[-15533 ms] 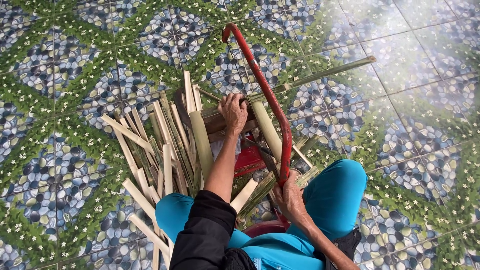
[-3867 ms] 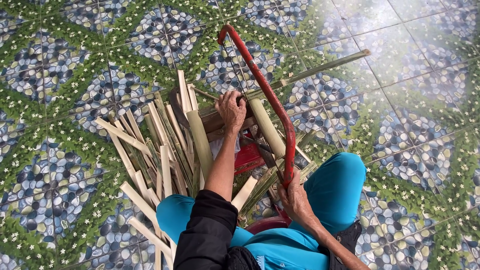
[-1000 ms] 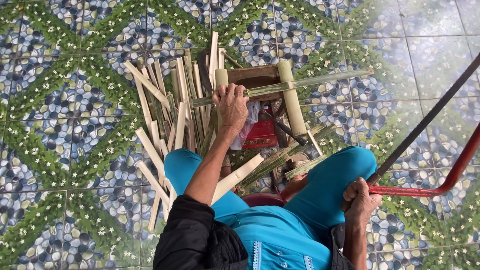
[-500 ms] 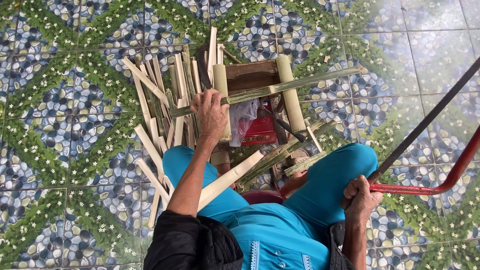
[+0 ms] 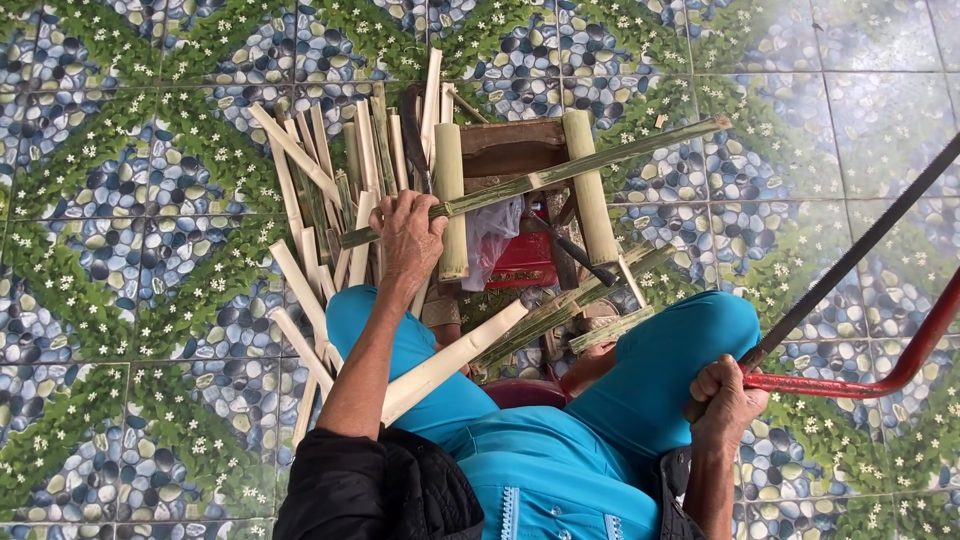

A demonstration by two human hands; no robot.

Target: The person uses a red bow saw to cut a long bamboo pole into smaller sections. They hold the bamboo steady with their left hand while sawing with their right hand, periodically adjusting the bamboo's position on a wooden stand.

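Note:
My left hand (image 5: pixel 410 232) grips a long green bamboo strip (image 5: pixel 560 172) that lies slantwise across a small wooden stool (image 5: pixel 512 152). Two thick pale bamboo pieces (image 5: pixel 451 200) rest along the stool's left and right sides. My right hand (image 5: pixel 724 402) is shut on the handle of a red-framed bow saw (image 5: pixel 880 375), held out to the right beside my knee, with its dark blade (image 5: pixel 850 258) slanting up to the right edge. I sit with legs in turquoise trousers (image 5: pixel 560 460).
Several split bamboo slats (image 5: pixel 320 190) are piled on the patterned tile floor left of the stool. A red container (image 5: pixel 525 262) with a clear plastic bag (image 5: pixel 490 235) sits under the stool. More green strips (image 5: pixel 580 300) lean near my right knee.
My left hand has slid left along the green strip, pulling it across the stool. The right hand with the saw has stayed at the right side.

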